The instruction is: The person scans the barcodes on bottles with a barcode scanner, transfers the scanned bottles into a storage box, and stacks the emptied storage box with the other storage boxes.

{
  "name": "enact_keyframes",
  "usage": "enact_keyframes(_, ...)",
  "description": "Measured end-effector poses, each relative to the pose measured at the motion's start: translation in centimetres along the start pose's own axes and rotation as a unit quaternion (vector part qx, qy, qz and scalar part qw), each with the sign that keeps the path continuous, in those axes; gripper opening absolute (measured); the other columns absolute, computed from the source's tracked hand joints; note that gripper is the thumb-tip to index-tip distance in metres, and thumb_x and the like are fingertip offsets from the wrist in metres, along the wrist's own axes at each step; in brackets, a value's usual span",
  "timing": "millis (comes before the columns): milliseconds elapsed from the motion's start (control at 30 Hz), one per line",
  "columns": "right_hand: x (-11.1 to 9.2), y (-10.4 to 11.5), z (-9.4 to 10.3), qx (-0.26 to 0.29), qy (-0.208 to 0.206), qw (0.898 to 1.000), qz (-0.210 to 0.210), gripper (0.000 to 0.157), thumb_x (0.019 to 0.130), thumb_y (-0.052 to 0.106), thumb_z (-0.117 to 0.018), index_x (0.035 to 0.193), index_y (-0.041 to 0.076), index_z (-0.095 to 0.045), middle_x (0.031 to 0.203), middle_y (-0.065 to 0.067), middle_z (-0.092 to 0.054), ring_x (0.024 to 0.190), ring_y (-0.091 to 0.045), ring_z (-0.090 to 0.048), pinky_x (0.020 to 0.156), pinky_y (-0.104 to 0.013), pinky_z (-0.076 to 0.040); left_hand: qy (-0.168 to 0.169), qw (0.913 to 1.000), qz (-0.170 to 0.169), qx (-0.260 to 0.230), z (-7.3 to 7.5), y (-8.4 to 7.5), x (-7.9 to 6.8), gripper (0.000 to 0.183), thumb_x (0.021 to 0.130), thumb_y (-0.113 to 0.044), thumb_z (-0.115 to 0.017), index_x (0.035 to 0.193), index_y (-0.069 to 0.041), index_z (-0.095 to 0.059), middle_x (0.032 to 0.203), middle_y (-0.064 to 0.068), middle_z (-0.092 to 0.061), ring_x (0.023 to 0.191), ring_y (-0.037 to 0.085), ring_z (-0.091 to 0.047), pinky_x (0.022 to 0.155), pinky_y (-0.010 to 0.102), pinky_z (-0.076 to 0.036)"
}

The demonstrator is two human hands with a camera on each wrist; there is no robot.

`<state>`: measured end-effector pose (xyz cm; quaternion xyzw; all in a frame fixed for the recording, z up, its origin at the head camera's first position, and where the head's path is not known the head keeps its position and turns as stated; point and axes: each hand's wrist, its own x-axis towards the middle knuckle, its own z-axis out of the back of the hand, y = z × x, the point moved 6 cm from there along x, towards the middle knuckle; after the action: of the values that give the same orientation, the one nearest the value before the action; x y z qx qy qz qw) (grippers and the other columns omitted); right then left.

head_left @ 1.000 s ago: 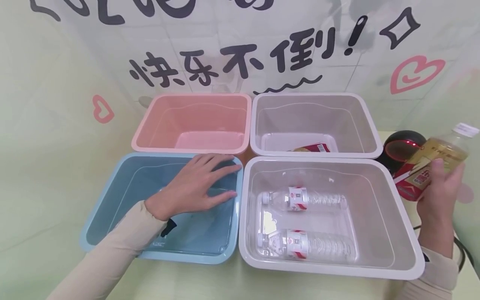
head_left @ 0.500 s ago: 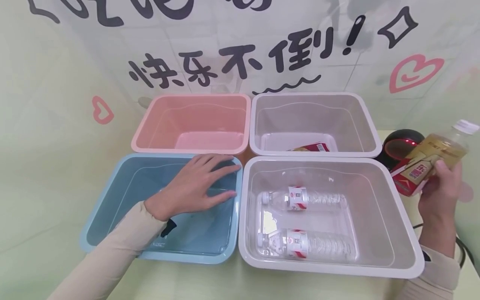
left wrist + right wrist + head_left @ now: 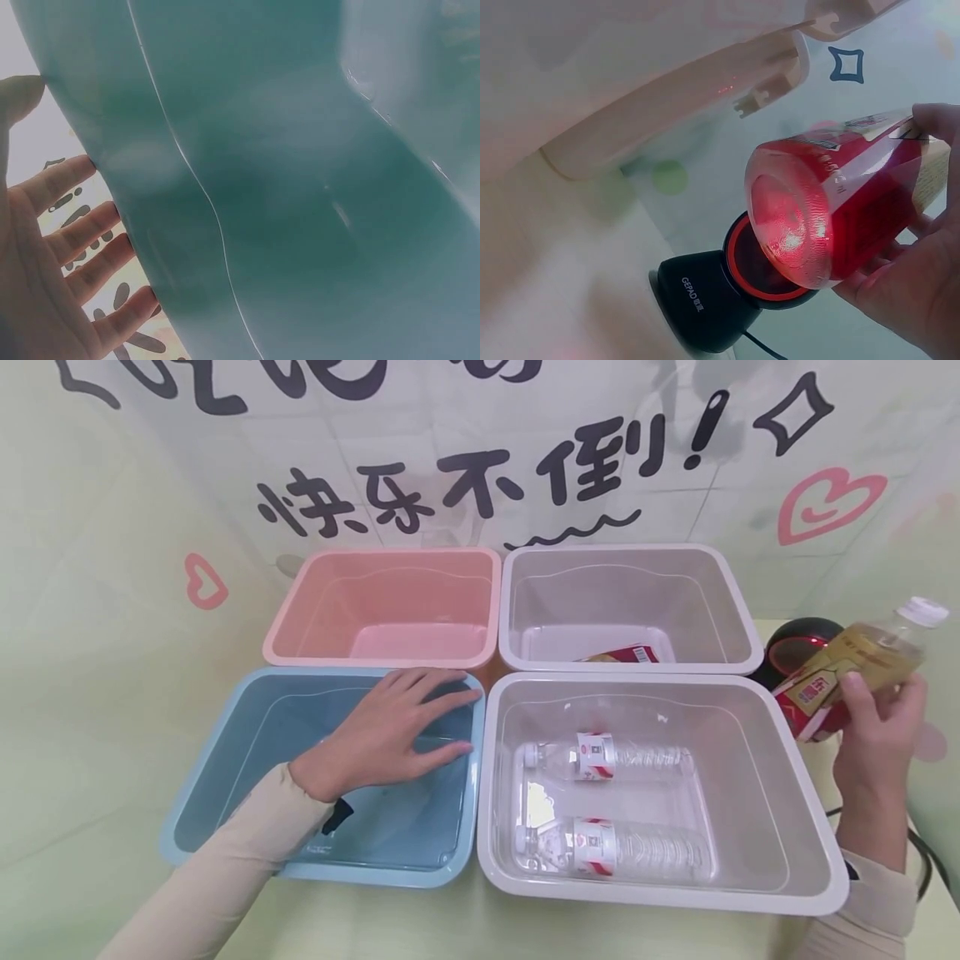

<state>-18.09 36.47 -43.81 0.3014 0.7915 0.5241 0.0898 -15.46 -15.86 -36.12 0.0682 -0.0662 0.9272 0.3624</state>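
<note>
My right hand (image 3: 877, 752) grips a bottle of yellowish drink (image 3: 866, 656) with a gold and red label and a white cap. The bottle leans, cap up to the right. Its clear base (image 3: 791, 225), lit red in the right wrist view, overlaps the round head of a black scanner (image 3: 705, 300); I cannot tell whether they touch. Over the blue bin (image 3: 202, 752), my left hand (image 3: 386, 735) lies with fingers spread, tips at the rim. The left wrist view shows those fingertips (image 3: 131, 247) against the bin's edge.
Two clear water bottles, one behind (image 3: 600, 757) and one in front (image 3: 607, 850), lie in the near grey bin (image 3: 750, 827). A red packet (image 3: 630, 655) lies in the far grey bin (image 3: 622, 593). A pink bin (image 3: 390, 597) stands far left. Black cables (image 3: 926, 860) run at the right.
In my right hand the drink bottle has turned, so its label faces differently, and it has shifted slightly left. My left hand stays where it was.
</note>
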Motion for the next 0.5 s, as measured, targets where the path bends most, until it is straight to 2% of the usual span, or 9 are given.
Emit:
enact_keyframes(133, 0.01, -0.21, 0.20, -0.034, -0.021, 0.999, -0.024, 0.054, 0.095, -0.004, -0.069, 0.143, 0.011, -0.048, 0.134, -0.007, -0.062, 0.123, -0.020, -0.056, 0.089, -0.017, -0.053, -0.001, 1.0000, 0.002, -0.001, 0.10, 0.01, 0.00, 0.066, 0.094, -0.059, -0.070, 0.150, -0.025, -0.061, 0.160, 0.004, -0.052, 0.152, 0.029, -0.046, 0.128, 0.058, -0.035)
enact_keyframes(233, 0.11, -0.29, 0.31, -0.024, -0.038, 0.998, -0.033, 0.056, 0.092, -0.007, -0.071, 0.140, 0.011, -0.049, 0.130, -0.007, -0.064, 0.118, -0.020, -0.057, 0.084, -0.014, -0.055, -0.001, 1.0000, 0.002, 0.000, 0.11, 0.04, 0.01, 0.067, 0.094, -0.060, -0.070, 0.150, -0.026, -0.061, 0.160, 0.004, -0.052, 0.152, 0.029, -0.045, 0.129, 0.058, -0.034)
enact_keyframes(500, 0.12, -0.55, 0.41, -0.032, -0.061, 0.997, -0.045, 0.062, 0.088, -0.009, -0.076, 0.139, 0.013, -0.050, 0.129, -0.006, -0.065, 0.117, -0.019, -0.062, 0.090, -0.014, -0.055, -0.001, 1.0000, 0.001, -0.001, 0.08, -0.08, -0.14, 0.068, 0.094, -0.061, -0.069, 0.151, -0.025, -0.060, 0.160, 0.005, -0.053, 0.151, 0.030, -0.046, 0.128, 0.059, -0.036)
